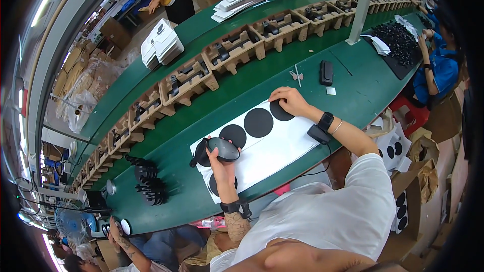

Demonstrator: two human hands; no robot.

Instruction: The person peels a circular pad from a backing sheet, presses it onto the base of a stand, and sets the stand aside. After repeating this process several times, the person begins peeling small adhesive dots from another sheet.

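Head view: left hand [225, 170] grasps dark device [224, 149], presumably leaving right hand [291, 102] for black disc [280, 111]. Touching; can't tell if pinched.

Bright, fairly even indoor light; a tube light [45, 2] glares white at far left. Shadows on the green surface [186, 186] are soft. The middle looks sharp; straight edges bend strongly toward the blackened rim.

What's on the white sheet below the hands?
Black discs sit on the white sheet, the right hand on the rightmost one. The left hand holds a dark device over part of it; anything beneath is hidden.
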